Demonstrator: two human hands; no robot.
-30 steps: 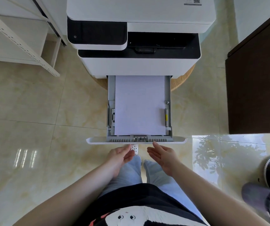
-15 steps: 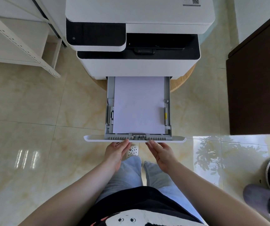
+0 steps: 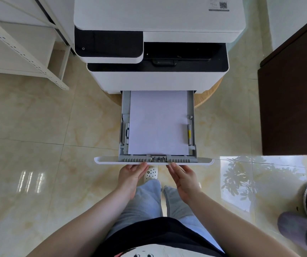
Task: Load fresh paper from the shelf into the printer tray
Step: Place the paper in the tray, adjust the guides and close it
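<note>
The white printer [image 3: 158, 21] stands ahead of me on a round wooden stool. Its grey paper tray [image 3: 192, 108] is pulled out toward me, and a white stack of paper [image 3: 158, 123] lies flat inside between the side guides. My left hand [image 3: 131, 176] and my right hand [image 3: 183, 178] sit side by side below the tray's white front panel [image 3: 204, 161]. The fingertips of both touch the panel's front edge, with flat fingers and nothing held. The shelf [image 3: 19, 49] is at the upper left.
A dark brown cabinet [image 3: 293, 86] stands at the right. Dark slippers [image 3: 304, 216] lie on the tiled floor at the lower right. My legs and one white shoe [image 3: 151, 173] are under the tray front.
Both hands have moved forward from a gap in front of the tray until their fingertips meet its front panel. The tray has slid slightly inward.
</note>
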